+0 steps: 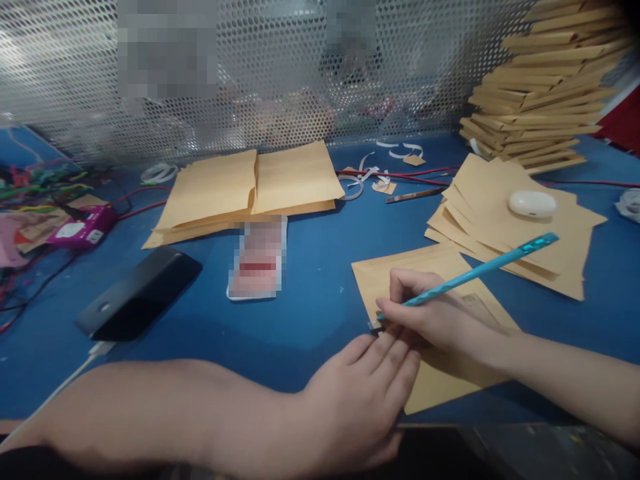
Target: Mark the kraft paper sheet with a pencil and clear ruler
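My right hand (425, 307) is closed around a long teal pencil (480, 270), its tip pointing down and left. Under both hands lies a tan kraft-paper sheet or envelope (440, 393) at the front of the table. My left hand (360, 387) rests at the sheet's left edge with its fingers stretched out, their tips just below the right hand. A small dark and pale piece (374, 327) shows by the pencil's tip; what it is, I cannot make out.
Kraft envelopes (210, 187) lie behind, more (500, 227) at right under a white oval case (533, 204). A tall envelope stack (535, 93) stands far right. At left are a black power bank (145, 293) on a white cable, a phone (283, 233) and tangled wires (35, 180).
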`<state>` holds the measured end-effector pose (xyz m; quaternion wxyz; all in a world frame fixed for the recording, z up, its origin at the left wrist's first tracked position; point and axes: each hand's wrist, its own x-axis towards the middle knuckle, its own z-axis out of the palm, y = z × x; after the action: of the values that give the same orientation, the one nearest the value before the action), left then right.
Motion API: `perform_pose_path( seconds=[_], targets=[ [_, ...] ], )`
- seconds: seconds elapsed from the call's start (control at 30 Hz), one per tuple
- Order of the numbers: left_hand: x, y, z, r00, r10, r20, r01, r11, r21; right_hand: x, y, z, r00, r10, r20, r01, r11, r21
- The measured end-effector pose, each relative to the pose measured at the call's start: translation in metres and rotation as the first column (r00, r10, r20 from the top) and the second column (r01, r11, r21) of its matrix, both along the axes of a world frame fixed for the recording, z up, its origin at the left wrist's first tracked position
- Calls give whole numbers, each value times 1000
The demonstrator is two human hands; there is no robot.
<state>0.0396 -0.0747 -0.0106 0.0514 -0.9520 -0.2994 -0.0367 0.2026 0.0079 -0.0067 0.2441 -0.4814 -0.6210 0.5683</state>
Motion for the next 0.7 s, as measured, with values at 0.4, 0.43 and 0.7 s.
perform_pose_path(
  seconds=[0.4,0.43,0.7],
  targets=[
    [1,1,-1,1000,0,9,0,1000,12,2,3,-5,998,26,51,-30,996,84],
    [1,1,-1,1000,-1,8,1,1000,12,2,3,-5,999,25,48,-29,996,83],
    [0,0,0,1000,-10,-7,10,1000,-9,4,3,-5,998,28,57,-34,994,104]
  ],
)
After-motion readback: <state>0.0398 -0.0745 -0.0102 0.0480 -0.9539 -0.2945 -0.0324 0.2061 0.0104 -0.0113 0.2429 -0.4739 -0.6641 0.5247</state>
